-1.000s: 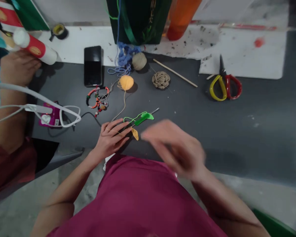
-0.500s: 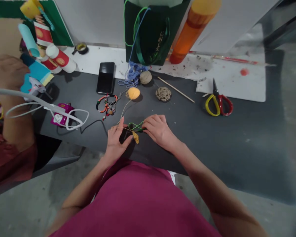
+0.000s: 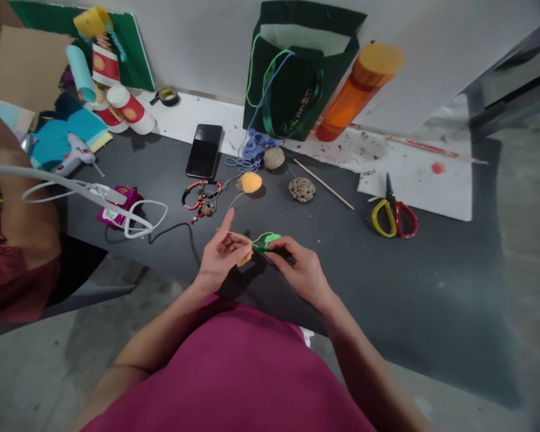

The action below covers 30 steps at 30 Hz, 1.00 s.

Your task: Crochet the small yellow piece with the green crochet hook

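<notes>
Between thumb and fingers my left hand [image 3: 220, 255] pinches a small yellow crocheted piece [image 3: 245, 257], its index finger raised with yellow yarn running over it. That yarn leads up to a yellow yarn ball [image 3: 251, 182] on the table. My right hand [image 3: 299, 267] is closed on a green-handled crochet hook [image 3: 264, 248], whose tip meets the yellow piece. Just beyond the hook lies a small bright green crocheted piece [image 3: 272, 238] with a loop of green yarn. Both hands are over the front part of the dark table.
A beaded bracelet [image 3: 200, 198], phone [image 3: 204, 150], beige yarn ball [image 3: 274, 158], coiled twine piece [image 3: 302, 189] and wooden stick [image 3: 324, 183] lie beyond my hands. Scissors [image 3: 394, 210] are on the right. A white cable [image 3: 90, 193] crosses at left, near another person's arm [image 3: 18, 204].
My right hand has taken up the green hook and brought it to the yellow piece. My left hand now pinches that piece, lifted. The view has shifted slightly.
</notes>
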Each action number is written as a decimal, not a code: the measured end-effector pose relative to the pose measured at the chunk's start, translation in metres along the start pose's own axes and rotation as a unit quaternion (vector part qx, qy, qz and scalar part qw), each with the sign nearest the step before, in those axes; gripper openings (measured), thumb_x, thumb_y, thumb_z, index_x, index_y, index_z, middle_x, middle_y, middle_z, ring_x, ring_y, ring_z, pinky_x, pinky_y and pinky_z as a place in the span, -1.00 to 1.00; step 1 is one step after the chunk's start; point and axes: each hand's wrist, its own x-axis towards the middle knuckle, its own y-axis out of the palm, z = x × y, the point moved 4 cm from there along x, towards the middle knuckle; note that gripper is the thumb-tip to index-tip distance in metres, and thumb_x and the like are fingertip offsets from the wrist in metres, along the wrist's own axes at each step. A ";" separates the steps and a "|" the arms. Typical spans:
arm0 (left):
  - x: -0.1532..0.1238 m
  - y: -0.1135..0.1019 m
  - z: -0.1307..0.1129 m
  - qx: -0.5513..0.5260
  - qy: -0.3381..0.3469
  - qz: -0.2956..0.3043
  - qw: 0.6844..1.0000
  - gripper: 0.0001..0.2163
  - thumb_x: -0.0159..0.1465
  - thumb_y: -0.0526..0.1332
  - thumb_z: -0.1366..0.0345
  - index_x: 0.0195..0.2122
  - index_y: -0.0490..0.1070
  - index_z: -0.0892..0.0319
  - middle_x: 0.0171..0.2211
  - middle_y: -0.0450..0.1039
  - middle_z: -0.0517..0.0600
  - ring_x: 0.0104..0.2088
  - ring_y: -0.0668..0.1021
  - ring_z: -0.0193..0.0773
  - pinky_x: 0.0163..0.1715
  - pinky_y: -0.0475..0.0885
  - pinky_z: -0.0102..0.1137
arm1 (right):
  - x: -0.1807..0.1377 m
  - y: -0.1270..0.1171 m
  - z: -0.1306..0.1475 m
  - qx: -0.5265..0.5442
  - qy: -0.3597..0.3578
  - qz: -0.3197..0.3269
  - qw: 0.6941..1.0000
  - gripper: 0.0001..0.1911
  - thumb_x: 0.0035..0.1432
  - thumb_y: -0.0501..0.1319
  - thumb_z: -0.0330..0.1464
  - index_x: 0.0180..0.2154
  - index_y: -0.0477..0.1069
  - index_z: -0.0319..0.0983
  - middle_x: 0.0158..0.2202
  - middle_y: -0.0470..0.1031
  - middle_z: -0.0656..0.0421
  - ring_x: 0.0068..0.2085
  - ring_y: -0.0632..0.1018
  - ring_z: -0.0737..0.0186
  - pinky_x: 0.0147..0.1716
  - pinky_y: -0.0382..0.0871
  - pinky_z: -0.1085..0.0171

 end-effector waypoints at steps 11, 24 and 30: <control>-0.003 0.000 -0.012 -0.079 -0.086 -0.017 0.993 -0.05 0.06 0.54 0.24 0.45 0.13 0.08 -0.48 0.54 -0.17 -0.47 0.55 -0.37 -0.43 0.47 -0.46 | -0.013 -0.009 0.010 0.259 0.058 0.138 0.954 -0.44 0.15 0.37 -0.03 0.13 0.45 -0.07 0.10 0.62 0.00 -0.10 0.70 0.10 -0.26 0.62 0.18; -0.007 0.022 -0.035 -0.003 -0.054 0.022 0.998 -0.06 0.11 0.47 0.36 0.48 0.06 0.08 -0.40 0.64 -0.09 -0.41 0.57 -0.32 -0.32 0.48 -0.40 | -0.020 0.021 0.005 0.292 0.106 -0.133 0.941 -0.78 0.23 0.34 -0.22 -0.07 0.53 -0.05 -0.21 0.62 0.15 -0.31 0.61 0.25 -0.39 0.55 0.27; -0.004 0.031 -0.034 0.000 -0.069 0.085 0.994 -0.05 0.09 0.45 0.41 0.48 0.06 0.00 -0.37 0.59 -0.09 -0.43 0.50 -0.36 -0.37 0.45 -0.41 | -0.017 0.014 0.013 0.299 0.037 -0.136 0.944 -0.94 0.22 0.37 -0.28 -0.24 0.62 0.00 -0.18 0.67 0.19 -0.10 0.65 0.18 -0.12 0.59 0.13</control>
